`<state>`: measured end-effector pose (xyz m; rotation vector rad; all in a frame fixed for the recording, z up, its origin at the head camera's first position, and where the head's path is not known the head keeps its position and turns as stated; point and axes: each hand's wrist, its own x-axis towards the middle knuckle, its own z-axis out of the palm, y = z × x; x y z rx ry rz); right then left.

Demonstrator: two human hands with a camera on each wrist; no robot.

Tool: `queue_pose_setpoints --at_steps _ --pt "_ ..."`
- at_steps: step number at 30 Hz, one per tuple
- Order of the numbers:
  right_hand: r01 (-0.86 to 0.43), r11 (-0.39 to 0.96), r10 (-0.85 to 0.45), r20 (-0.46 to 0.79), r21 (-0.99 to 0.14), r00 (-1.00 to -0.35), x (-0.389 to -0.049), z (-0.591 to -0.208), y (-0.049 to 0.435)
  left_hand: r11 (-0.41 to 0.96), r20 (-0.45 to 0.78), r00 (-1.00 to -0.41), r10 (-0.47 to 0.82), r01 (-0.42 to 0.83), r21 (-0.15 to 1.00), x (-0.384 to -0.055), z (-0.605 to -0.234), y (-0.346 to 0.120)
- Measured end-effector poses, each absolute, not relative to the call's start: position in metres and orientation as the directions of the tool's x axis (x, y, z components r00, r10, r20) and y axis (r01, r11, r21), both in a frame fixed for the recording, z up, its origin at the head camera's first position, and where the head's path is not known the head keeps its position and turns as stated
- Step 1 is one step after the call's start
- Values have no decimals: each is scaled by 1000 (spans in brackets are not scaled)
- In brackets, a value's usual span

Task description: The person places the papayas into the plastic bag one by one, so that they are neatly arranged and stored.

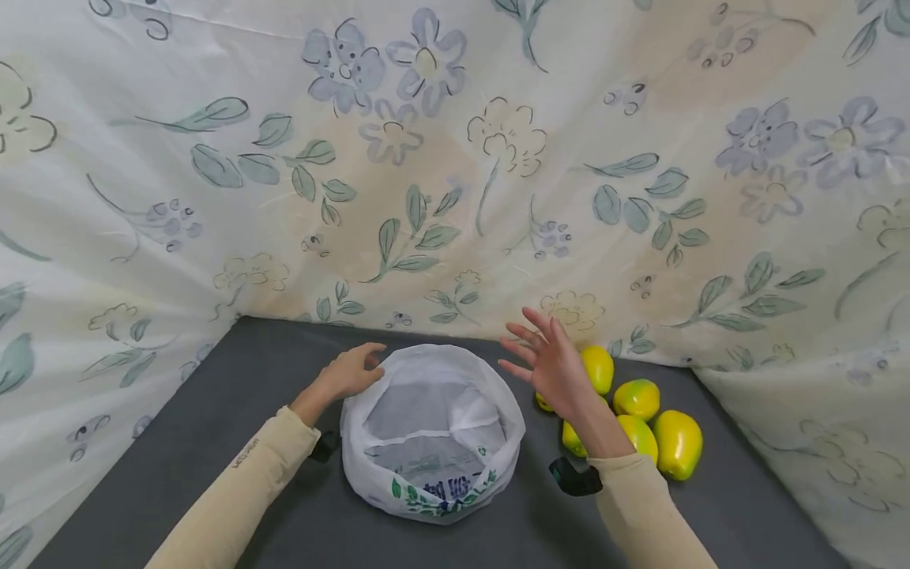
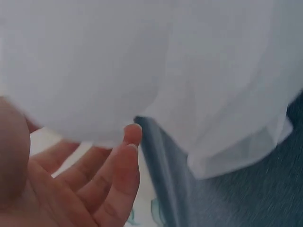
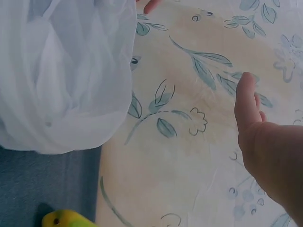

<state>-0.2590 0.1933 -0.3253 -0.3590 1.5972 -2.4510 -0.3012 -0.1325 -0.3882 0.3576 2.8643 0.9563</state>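
A white plastic bag (image 1: 432, 431) with green print stands open on the dark grey tabletop (image 1: 235, 395). My left hand (image 1: 353, 368) rests at the bag's left rim, fingers loosely bent beside the white film (image 2: 156, 71); whether it pinches the rim is unclear. My right hand (image 1: 543, 357) hovers open, fingers spread, just right of the bag and above several yellow-green mangoes (image 1: 657, 427). The right wrist view shows the bag (image 3: 61, 75), the open palm (image 3: 265, 151) and one mango (image 3: 66, 219) at the bottom edge.
A floral cloth (image 1: 455, 158) hangs as a backdrop behind and on both sides of the table. Black wrist-camera mounts (image 1: 574, 477) sit on both forearms. Bare grey surface lies in front of the bag and at the left.
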Motion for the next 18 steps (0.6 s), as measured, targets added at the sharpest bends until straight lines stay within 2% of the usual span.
queue_pose_setpoints --at_steps 7,18 --pt "20 -402 -252 90 -915 -964 -252 -338 216 712 -18 -969 245 168 682 -300 -402 -131" --pt "34 -475 -248 97 -879 -964 -243 -358 257 680 -16 -971 240 156 717 -305 -411 -127"
